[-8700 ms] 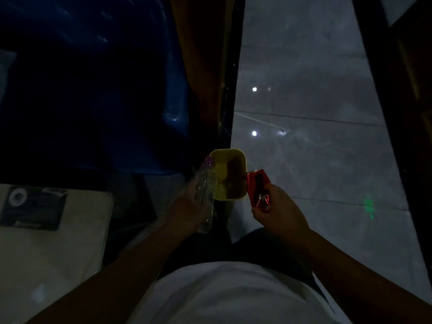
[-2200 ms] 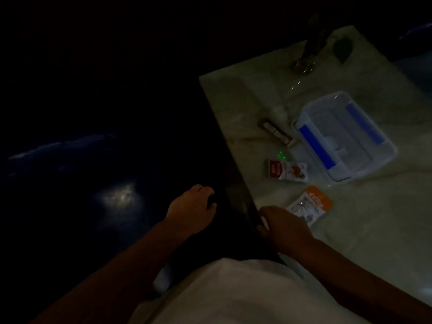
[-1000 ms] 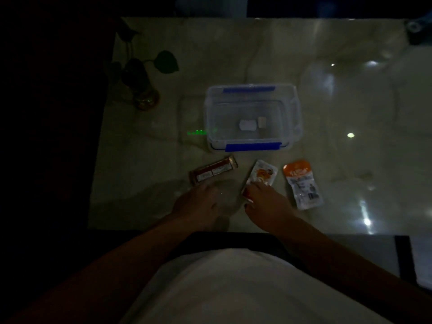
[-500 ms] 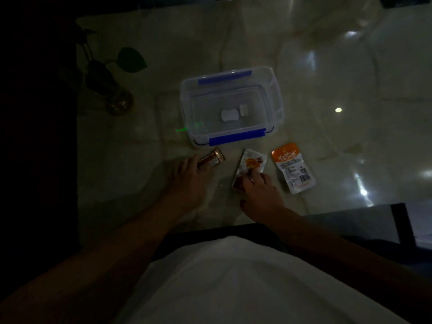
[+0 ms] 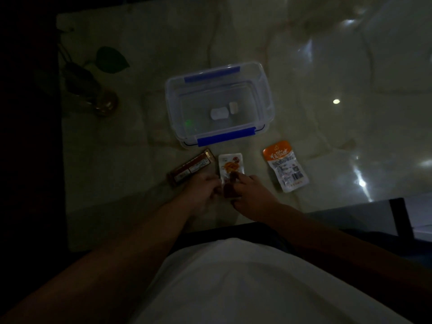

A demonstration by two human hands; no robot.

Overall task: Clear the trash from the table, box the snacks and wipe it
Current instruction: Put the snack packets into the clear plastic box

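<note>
A clear plastic box [image 5: 171, 106] with blue clips stands open in the middle of the marble table [image 5: 131, 146]. Two small white pieces [image 5: 219, 113] lie inside it. Three snacks lie in front of the box: a brown bar [image 5: 190, 168] on the left, a white snack packet [image 5: 231, 166] in the middle, and an orange and white packet [image 5: 285, 166] on the right. My right hand [image 5: 253, 195] pinches the near end of the white packet. My left hand [image 5: 202, 188] sits curled between the bar's near end and the packet's left edge; its grip is lost in the dim light.
A plant in a glass vase [image 5: 102, 104] stands at the table's left side, near the dark left edge. The table's near edge runs just below my wrists. The room is dim, with light spots reflected on the table's right half.
My left hand has come off the brown bar and moved right toward the white packet. My right hand has stayed on the packet's near end. The view has shifted closer.
</note>
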